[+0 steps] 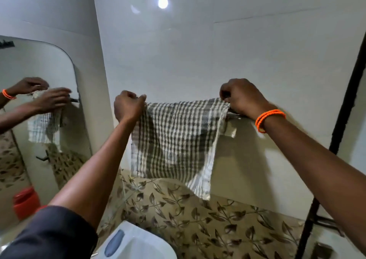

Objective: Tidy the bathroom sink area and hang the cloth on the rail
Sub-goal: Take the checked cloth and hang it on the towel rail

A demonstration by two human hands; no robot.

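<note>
A grey-and-white checked cloth [174,140] hangs spread over the metal rail [234,114] on the white tiled wall. My left hand [127,105] pinches the cloth's top left corner. At the top right corner my right hand [242,98], with orange bands on the wrist, grips the cloth where it lies on the rail. Most of the rail is hidden under the cloth; only its right end and bracket [230,131] show. The cloth's lower right corner hangs lower than the left.
A mirror [35,120] on the left wall reflects my hands and the cloth. Below stands a white cistern [138,245] with a blue-grey button. Leaf-patterned tiles [198,219] run under the cloth. A black frame [344,104] stands at the right. A red container [25,201] shows in the mirror.
</note>
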